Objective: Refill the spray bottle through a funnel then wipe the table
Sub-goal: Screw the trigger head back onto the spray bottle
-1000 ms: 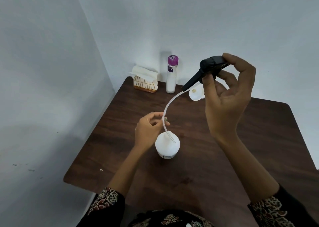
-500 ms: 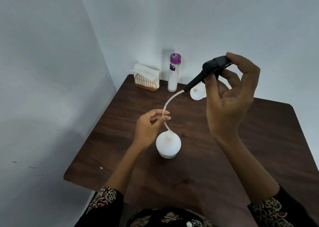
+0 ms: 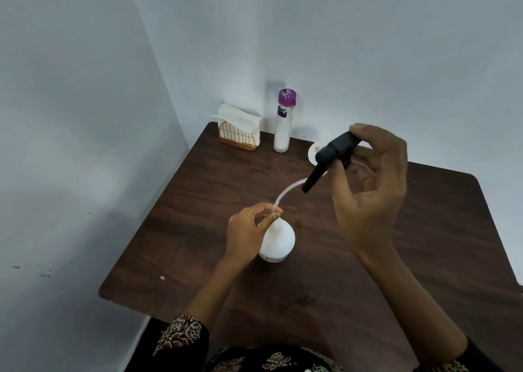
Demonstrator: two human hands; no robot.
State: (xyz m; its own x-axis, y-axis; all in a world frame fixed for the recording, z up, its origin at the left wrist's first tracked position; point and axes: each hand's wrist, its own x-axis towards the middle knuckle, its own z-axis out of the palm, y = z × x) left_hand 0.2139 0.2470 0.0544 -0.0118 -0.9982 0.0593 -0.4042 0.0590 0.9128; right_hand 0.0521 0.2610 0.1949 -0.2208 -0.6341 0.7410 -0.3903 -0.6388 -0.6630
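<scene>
**Sprayer head going back on; wiping still to come**

The right hand [image 3: 368,190] pinches the black trigger sprayer head [image 3: 331,156] between thumb and fingertips, holding it raised and tilted. From its lower end the clear dip tube [image 3: 285,192] curves down and to the left. There the left hand [image 3: 249,233] pinches the tube just above the neck of the white spray bottle [image 3: 278,241], which stands upright on the dark wooden table [image 3: 396,286]. Behind the sprayer head, partly hidden by it, lies the white funnel [image 3: 313,152], out of the bottle. Judging from this, the pouring is probably over and the head is being refitted. Seating and screwing it down remain, then wiping. Farther back stand a purple-capped bottle [image 3: 283,125] and a napkin holder [image 3: 239,132].
</scene>
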